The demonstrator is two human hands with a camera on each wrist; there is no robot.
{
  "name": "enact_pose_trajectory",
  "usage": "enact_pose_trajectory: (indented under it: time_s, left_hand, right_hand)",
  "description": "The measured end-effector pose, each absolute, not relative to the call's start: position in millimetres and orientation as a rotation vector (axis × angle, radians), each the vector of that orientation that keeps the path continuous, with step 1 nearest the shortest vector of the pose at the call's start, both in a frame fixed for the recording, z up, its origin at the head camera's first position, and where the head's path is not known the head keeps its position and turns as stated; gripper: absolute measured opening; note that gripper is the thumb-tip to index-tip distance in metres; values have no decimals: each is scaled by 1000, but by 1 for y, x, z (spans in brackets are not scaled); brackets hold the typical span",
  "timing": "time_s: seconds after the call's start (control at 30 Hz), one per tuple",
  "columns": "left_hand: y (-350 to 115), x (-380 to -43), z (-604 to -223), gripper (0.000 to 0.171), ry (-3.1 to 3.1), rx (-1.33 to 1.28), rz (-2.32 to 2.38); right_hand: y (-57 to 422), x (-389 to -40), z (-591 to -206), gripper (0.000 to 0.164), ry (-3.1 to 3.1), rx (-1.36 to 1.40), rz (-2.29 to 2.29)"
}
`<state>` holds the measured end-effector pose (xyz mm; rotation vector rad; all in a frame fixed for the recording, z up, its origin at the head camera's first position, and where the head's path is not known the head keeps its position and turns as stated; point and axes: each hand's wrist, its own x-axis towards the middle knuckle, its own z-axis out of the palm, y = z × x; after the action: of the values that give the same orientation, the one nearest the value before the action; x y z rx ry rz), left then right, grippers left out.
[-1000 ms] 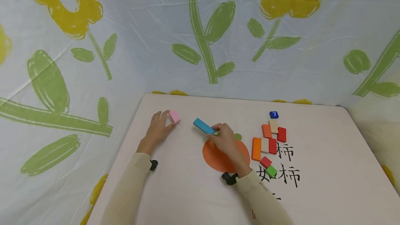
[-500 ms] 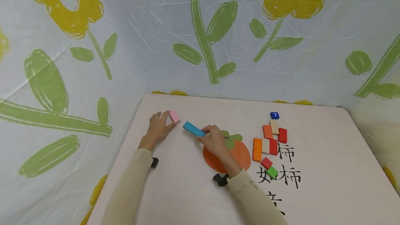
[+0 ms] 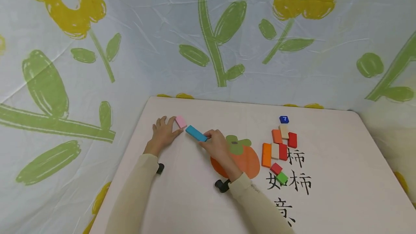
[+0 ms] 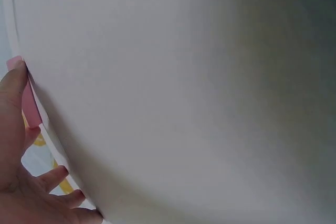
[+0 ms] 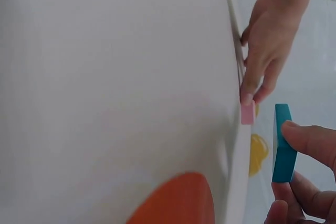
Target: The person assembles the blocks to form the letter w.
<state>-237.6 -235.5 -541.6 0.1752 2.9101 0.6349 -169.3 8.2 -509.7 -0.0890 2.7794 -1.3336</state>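
Observation:
A small pink block [image 3: 181,121] lies on the table's far left part. My left hand [image 3: 162,134] holds it by its ends between thumb and index finger, the other fingers spread toward the table. In the left wrist view the thumb covers one end of the pink block [image 4: 31,103]. My right hand [image 3: 216,143] pinches a long blue block [image 3: 196,133] by its near right end. The blue block's free end points at the pink block, close beside the left thumb. In the right wrist view, thumb and fingers grip the blue block [image 5: 284,145] from opposite sides.
To the right lie several blocks: an orange one [image 3: 266,155], a red one [image 3: 292,140], a green one [image 3: 281,178] and a dark blue one marked 7 [image 3: 284,119]. A printed persimmon [image 3: 248,161] and black characters [image 3: 300,183] show on the table. A flowered cloth [image 3: 146,46] hangs behind.
My right hand has carried the blue block leftward, off the printed persimmon's top and up close to the pink block. The left hand and the pink block have stayed nearly in place.

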Motion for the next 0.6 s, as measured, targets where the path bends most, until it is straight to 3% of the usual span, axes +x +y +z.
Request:
enact_pose_trajectory:
  time_s: [0.6]
  left_hand:
    - [-239, -241, -545, 77, 2870, 183, 589]
  right_hand:
    - [-30, -175, -530, 32, 2901, -25, -1066]
